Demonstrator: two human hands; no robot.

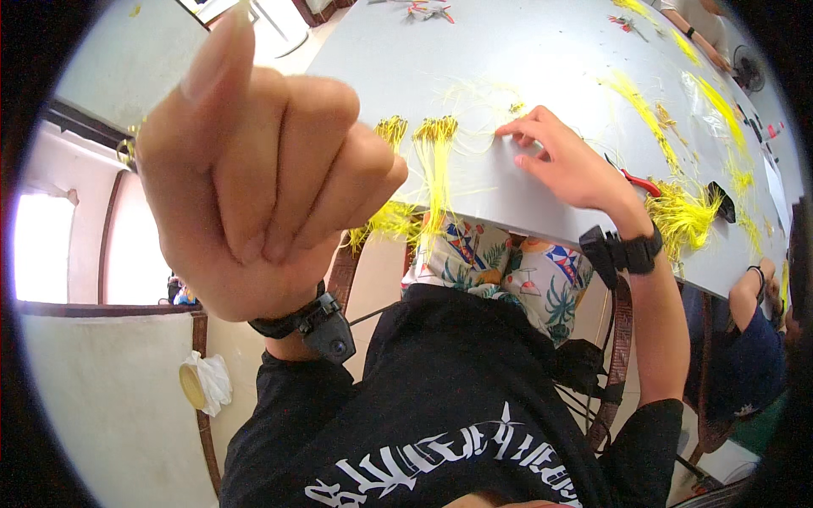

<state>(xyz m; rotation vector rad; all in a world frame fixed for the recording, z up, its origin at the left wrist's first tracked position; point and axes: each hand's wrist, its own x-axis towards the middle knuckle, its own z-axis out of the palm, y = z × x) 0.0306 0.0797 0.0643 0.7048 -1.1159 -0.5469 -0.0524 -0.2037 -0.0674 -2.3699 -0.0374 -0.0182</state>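
My left hand (262,169) is raised close to the view, its fingers curled into a fist and its thumb sticking up; nothing shows in it. Behind it, bundles of thin yellow strands (435,151) lie at the table's near edge, with ends hanging over. My right hand (569,161) reaches over the table with its thumb apart from its bent fingers. Its fingertips are beside a few loose pale strands (483,135); whether they touch one, I cannot tell. A small yellow clump (517,108) lies just beyond. Black straps with small devices circle both wrists.
The pale table (500,51) holds a thick yellow bundle (686,216) at right, beside a red-handled tool (641,183). Longer yellow strands (644,118) lie farther back. More hand tools (428,12) are at the far edge. Other people's arms (747,296) show at the right.
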